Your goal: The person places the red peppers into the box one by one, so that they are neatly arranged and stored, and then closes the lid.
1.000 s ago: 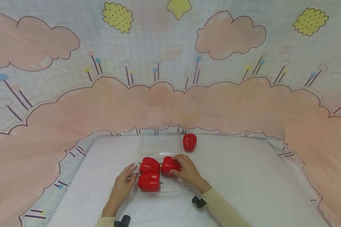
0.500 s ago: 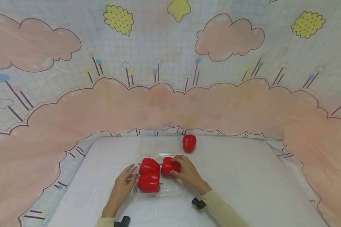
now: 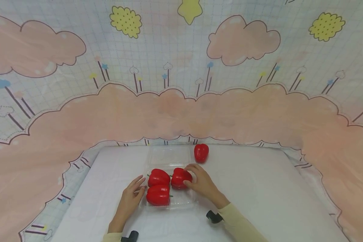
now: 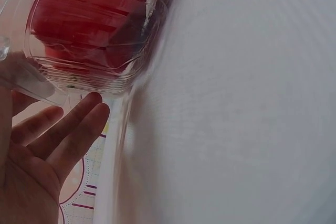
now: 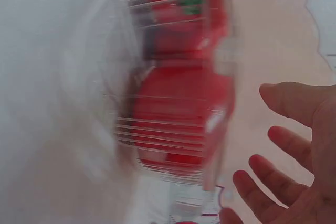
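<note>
In the head view, three red bell peppers lie in a clear plastic clamshell box [image 3: 183,201]: one at back left [image 3: 159,177], one at front left [image 3: 158,195], one at back right [image 3: 180,178]. My left hand [image 3: 131,195] is at the box's left side, its fingers extended by the rim; in the left wrist view the fingertips lie close against the ribbed wall. Over the back-right pepper stands my right hand [image 3: 204,183]. The right wrist view shows its fingers [image 5: 273,179] spread and apart from the box, holding nothing.
The box's clear lid [image 3: 170,155] lies folded back behind it. Another red bell pepper [image 3: 201,153] rests on the white table [image 3: 254,188], just right of the lid. A printed cloth [image 3: 181,114] hangs behind the table.
My right hand has let go of the back-right pepper and shifted slightly to the right, its thumb now off the pepper's front. My left hand and the peppers keep their places.
</note>
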Motion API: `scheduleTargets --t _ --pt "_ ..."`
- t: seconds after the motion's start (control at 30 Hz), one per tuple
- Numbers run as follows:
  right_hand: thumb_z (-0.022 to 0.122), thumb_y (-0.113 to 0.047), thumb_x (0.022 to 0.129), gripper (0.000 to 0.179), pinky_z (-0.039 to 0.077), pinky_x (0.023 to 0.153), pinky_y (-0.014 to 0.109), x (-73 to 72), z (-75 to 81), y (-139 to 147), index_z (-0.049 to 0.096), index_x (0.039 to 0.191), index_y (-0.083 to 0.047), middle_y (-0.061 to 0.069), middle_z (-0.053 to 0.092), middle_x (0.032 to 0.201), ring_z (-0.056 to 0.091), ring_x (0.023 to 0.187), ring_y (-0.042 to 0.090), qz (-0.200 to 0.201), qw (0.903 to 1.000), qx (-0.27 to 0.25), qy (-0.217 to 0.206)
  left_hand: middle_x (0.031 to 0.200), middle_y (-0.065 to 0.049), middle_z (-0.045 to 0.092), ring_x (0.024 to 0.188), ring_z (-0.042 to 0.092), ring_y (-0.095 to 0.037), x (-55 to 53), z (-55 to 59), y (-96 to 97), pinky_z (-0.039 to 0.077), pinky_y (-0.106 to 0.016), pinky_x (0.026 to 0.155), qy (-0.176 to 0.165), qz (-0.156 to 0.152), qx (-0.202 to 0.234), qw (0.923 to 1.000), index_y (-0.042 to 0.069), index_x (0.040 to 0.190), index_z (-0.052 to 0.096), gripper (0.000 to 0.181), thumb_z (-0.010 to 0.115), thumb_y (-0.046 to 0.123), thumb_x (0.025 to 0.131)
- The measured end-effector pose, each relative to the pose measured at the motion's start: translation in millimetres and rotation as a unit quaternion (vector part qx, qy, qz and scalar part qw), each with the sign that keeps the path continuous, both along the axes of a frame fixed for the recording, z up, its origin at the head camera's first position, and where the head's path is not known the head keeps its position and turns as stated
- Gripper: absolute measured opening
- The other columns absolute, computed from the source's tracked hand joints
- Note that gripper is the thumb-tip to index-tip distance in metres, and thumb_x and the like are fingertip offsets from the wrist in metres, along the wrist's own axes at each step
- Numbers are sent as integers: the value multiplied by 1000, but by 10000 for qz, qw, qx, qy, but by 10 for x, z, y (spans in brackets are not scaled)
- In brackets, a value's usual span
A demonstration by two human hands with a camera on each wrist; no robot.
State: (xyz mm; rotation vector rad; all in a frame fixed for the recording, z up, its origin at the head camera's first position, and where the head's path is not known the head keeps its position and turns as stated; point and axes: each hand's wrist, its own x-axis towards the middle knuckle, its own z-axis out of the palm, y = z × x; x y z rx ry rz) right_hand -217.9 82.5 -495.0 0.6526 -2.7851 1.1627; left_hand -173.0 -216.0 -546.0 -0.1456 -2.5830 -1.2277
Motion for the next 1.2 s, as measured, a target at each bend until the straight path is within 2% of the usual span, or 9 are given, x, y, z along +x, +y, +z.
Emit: scheduleTargets --t 0.13,0.4,0.53,0.7,0.93,1.07,1.2 --pt "75 -22 84 45 50 106 53 17 89 49 60 126 -17 7 57 135 52 130 29 37 9997 -253 -52 145 -14 53 104 71 -26 6 -3 -4 60 -33 85 -61 1 21 10000 4 134 60 40 61 7 94" --pt "75 -19 84 47 53 100 54 -26 211 146 58 128 -19 4 56 135 54 126 31 -51 9978 -645 -142 146 -14 53 104 71 -26 3 -13 -28 61 -33 85 -61 -36 78 9999 4 133 60 40 61 6 93" --pt "75 -16 84 49 55 98 53 -87 237 198 57 130 -16 6 57 133 56 123 32 -110 9975 -693 38 146 -15 52 103 71 -27 -3 -17 -36 61 -32 84 -22 -63 73 10000 3 133 59 40 61 5 93" --pt "76 -17 85 49 55 99 50 -184 257 270 58 130 -15 6 58 131 57 123 30 -213 9975 -633 222 146 -15 52 103 71 -27 -4 -15 -39 61 -33 84 -16 -62 35 10000 3 134 59 40 61 6 93" --pt "76 -18 85 53 59 94 44 -360 250 387 55 133 -15 6 58 131 56 122 25 -406 9973 -577 212 145 -15 53 102 71 -27 -8 -24 -45 61 -33 83 95 -108 47 9999 2 133 60 40 62 5 93" --pt "75 -15 85 53 59 93 46 -489 216 468 55 134 -13 8 57 131 57 118 28 -358 9974 -580 246 144 -15 54 102 71 -27 -17 -35 -43 61 -32 83 118 -130 57 9998 3 133 60 40 62 5 93" --pt "75 -16 85 54 57 97 49 -621 160 548 54 135 -15 8 54 136 54 124 29 -373 9980 -484 142 144 -16 54 101 71 -28 -15 -45 -38 61 -32 82 171 -135 49 9998 2 133 60 40 62 4 92"
